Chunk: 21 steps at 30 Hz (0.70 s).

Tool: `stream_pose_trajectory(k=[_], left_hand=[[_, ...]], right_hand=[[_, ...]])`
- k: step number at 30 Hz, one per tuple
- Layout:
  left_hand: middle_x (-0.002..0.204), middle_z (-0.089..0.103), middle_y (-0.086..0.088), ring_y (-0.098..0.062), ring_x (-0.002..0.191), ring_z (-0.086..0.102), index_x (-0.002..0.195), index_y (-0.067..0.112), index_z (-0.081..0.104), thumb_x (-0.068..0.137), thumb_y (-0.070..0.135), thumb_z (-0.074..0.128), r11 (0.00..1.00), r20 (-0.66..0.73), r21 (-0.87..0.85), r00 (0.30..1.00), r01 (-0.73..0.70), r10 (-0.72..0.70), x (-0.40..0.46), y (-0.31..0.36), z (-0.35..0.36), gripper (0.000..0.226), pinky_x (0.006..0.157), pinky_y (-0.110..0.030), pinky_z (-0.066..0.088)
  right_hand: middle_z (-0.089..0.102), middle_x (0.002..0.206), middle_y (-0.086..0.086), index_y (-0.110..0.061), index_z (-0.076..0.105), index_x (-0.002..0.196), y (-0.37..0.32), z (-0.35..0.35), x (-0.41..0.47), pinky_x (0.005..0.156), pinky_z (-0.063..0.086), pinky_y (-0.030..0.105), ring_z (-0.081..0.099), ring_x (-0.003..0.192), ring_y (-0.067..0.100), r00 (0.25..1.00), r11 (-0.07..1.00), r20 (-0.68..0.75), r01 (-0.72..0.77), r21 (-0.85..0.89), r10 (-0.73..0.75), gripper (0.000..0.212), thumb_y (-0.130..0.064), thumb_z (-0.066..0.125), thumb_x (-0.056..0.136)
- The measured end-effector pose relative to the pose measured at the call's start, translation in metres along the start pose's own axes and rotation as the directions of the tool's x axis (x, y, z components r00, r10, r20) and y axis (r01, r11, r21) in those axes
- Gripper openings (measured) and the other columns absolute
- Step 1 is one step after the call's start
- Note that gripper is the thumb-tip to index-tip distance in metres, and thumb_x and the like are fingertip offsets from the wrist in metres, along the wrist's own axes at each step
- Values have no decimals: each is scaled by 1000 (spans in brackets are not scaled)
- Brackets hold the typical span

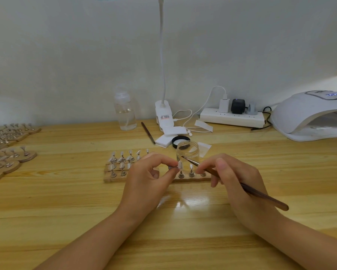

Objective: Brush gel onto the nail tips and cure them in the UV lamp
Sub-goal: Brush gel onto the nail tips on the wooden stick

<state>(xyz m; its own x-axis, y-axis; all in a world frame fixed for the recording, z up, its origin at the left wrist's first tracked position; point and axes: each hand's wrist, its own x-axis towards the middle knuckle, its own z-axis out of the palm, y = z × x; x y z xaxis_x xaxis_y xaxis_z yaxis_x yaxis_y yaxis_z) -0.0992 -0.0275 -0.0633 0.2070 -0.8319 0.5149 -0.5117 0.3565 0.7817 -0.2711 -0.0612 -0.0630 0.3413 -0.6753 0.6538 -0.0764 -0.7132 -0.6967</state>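
Both hands work at mid-frame in what looks like the brushing step: the left hand (150, 172) pinches a small stand bearing one nail tip (180, 165), and the right hand (232, 176) grips a brush (247, 189) whose bristles hover just above it, so next comes a light, steady stroke. Just behind, the wooden rack (191, 179) holds more tips, the open jar (187, 152) seems to hold clear gel, and the UV lamp (308, 112) at far right looks unloaded.
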Motion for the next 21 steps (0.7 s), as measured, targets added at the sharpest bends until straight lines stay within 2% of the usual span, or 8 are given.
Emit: stream_pose_trajectory(k=[3, 6, 10, 13, 18, 21], left_hand=[[79, 65, 14, -6, 39, 28, 70, 32, 66, 73, 9, 73, 1000, -5, -8, 1000, 7, -7, 0, 0, 0, 25, 41, -10, 25], [78, 65, 12, -6, 39, 29, 69, 32, 66, 73, 9, 73, 1000, -4, -9, 1000, 10, -10, 0, 1, 0, 25, 41, -11, 26], [79, 65, 12, -6, 39, 28, 69, 33, 67, 73, 9, 73, 1000, 3, -14, 1000, 10, -10, 0, 1, 0, 26, 40, -11, 25], [80, 65, 14, -6, 39, 28, 67, 36, 65, 72, 8, 73, 1000, 0, -7, 1000, 5, -5, 0, 1, 1, 29, 40, -11, 25], [81, 65, 15, -6, 39, 29, 67, 38, 65, 72, 8, 73, 1000, 5, -1, 1000, -1, 1, 0, 1, 0, 31, 41, -9, 26], [81, 65, 14, -5, 38, 29, 67, 37, 65, 71, 6, 73, 1000, 5, -1, 1000, -2, 2, 0, 1, 0, 32, 41, -9, 25]], right_hand=[[62, 67, -19, -19, 66, 73, 1, 0, -2, 58, 47, 20, 56, 59, 5, 999, 1000, 48, 9, 5, -9, 42, -36, 31, 88], [66, 66, -5, -20, 65, 69, 0, -1, -4, 54, 49, 29, 55, 55, 2, 1000, 995, 8, 14, 103, -15, 42, -34, 31, 87], [66, 71, -7, -23, 65, 73, 0, 0, -1, 59, 48, 33, 57, 59, 9, 1000, 1000, -5, -3, 8, 3, 39, -36, 32, 87], [65, 73, -10, -24, 65, 74, 1, 1, 0, 60, 47, 28, 58, 64, 10, 999, 999, 36, -28, -41, 30, 39, -40, 32, 87], [67, 69, -4, -21, 66, 69, 1, -1, -4, 56, 49, 25, 57, 58, 2, 1000, 995, 11, 13, 99, -14, 41, -34, 32, 88], [66, 72, -9, -21, 65, 73, 0, 0, -1, 59, 48, 26, 57, 62, 6, 1000, 1000, 2, 5, 18, -5, 39, -36, 32, 87]])
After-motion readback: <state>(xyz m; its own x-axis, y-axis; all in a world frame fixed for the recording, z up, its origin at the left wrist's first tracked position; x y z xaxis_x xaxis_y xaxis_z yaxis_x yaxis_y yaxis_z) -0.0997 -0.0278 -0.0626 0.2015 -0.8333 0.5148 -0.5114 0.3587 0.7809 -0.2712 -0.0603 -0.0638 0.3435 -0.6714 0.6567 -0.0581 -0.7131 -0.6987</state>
